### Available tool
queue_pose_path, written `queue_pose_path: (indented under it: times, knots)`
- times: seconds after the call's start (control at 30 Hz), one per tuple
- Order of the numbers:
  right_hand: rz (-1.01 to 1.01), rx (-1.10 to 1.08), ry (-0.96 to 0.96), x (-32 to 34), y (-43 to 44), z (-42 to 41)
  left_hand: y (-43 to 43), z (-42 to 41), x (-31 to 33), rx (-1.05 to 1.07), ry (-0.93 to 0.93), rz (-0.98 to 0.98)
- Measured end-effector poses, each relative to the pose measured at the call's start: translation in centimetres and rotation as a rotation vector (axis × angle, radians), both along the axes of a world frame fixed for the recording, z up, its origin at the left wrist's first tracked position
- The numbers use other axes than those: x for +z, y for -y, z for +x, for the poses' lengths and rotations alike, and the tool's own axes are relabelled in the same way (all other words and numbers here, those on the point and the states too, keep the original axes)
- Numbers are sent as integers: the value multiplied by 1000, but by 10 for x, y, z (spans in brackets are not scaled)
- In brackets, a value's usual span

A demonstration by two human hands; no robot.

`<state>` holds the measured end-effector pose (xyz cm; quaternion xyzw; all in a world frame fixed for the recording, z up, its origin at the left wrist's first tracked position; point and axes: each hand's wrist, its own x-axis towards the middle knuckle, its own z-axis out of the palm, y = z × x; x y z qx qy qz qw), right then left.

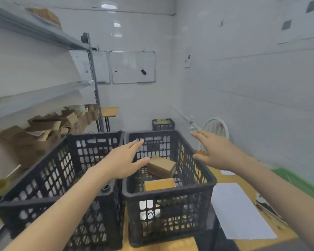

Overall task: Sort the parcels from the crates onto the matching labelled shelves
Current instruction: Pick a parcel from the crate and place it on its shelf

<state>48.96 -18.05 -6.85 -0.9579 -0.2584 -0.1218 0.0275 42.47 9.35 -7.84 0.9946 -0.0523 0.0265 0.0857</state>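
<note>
Two black perforated crates stand side by side on a wooden table. The right crate [194, 174] holds two brown cardboard parcels: one tilted box [162, 166] and a flatter one [159, 184] nearer me. The left crate [49, 171] shows no parcel from here. My left hand [125, 160] hovers flat with straight fingers above the seam between the crates, holding nothing. My right hand [216, 151] is stretched out open above the right crate's right rim, also empty. Metal shelves [43, 95] at the left carry a pile of brown parcels [43, 129] on the lower level.
A white sheet of paper [241, 211] lies on the table right of the crates. A small dark crate [163, 124] sits by the back wall beside a white chair back [216, 127]. A whiteboard [132, 67] hangs on the tiled wall. A stool [109, 112] stands behind the shelves.
</note>
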Motion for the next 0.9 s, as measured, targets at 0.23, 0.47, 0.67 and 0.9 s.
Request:
queue_pose_path:
  times: [0.23,0.47,0.67,0.9]
  knots:
    - [-75,73,13,-21,-36,136,-6,133,-24,62,-35,35]
    - [-152,155,2,-55,-70,234,-12,231,-66,118,-34,145]
    - [-165,189,-108,-109,-95,287,-15,288,-114,121,-123,129]
    - [-156,170,-288,-164,-118,325,-9,331,-175,79,-252,118]
